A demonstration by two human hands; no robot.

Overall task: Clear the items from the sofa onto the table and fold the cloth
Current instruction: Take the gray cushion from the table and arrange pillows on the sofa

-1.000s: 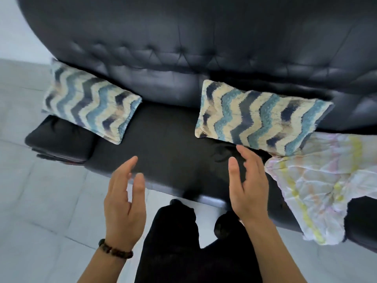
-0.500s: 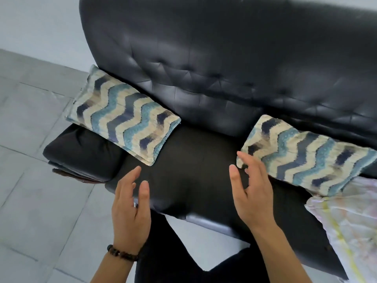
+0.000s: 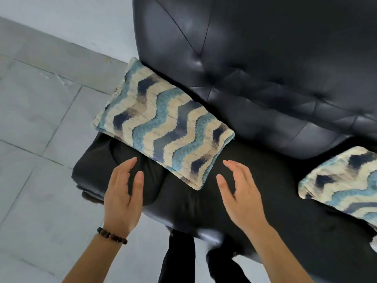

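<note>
Black tufted leather fills most of the view: a sofa (image 3: 265,88) seen from above, its backrest at the top and its seat running across the middle. On the seat's left end lies a rectangular cushion (image 3: 163,125) with wavy stripes of blue, navy and cream, its far edge leaning against the backrest and its left corner hanging past the seat over the grey tiled floor (image 3: 36,139). A second cushion (image 3: 342,184) of the same pattern lies at the right edge, partly cut off, well apart from the first.

Both hands hover over the front of the seat, empty and touching nothing. The left hand (image 3: 123,197) (a dark beaded bracelet (image 3: 112,235) circles its wrist) is just beside the near left edge of the first cushion, fingers loosely spread, thumb apart. The right hand (image 3: 240,197) is near the cushion's near right corner, fingers likewise relaxed and parted, palm turned inward.

Compared with half a second ago, the view has swung left: the first cushion now sits between the hands, and the pale cloth has nearly left the picture, with only a scrap (image 3: 374,245) at the right edge.
</note>
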